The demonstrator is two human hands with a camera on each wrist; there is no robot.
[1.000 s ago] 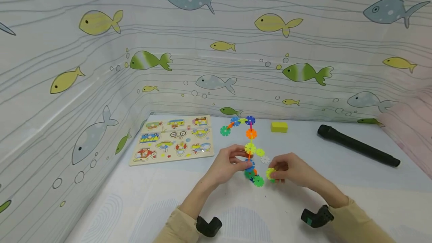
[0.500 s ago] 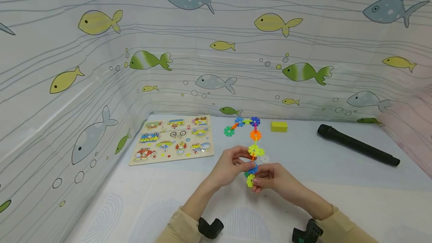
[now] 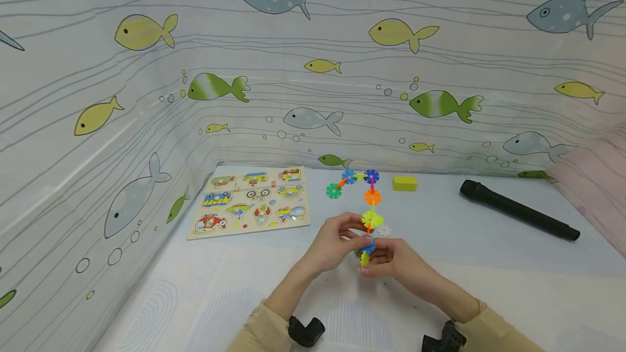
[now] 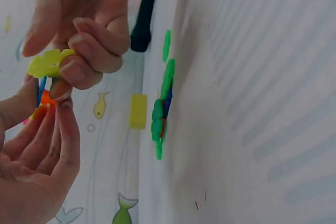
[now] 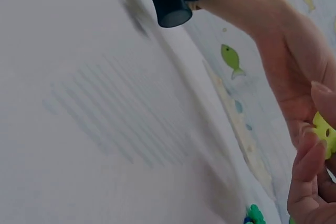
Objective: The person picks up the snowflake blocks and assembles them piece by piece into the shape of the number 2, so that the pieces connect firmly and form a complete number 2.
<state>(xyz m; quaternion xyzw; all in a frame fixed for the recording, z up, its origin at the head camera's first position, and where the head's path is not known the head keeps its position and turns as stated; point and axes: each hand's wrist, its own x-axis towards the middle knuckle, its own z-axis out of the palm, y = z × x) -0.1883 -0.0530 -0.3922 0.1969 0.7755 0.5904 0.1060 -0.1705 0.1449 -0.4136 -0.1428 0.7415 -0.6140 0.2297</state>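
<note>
One blue toothed plastic disc (image 3: pixel 369 247), at the near end of a multicoloured disc chain (image 3: pixel 373 196), is pinched by the left hand (image 3: pixel 336 243) above the white bench (image 3: pixel 440 227), while the right hand (image 3: pixel 400 261) pinches a yellow toothed plastic disc (image 3: pixel 364 259) at its lower edge.

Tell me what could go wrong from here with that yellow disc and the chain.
The right hand has the yellow disc only by its fingertips, so it may slip as it meets the blue disc.
The left hand grips the chain near one end, so a hard push might twist or loosen the links beyond.
Green discs lie on the table close by; a dropping hand could scatter them.
</note>
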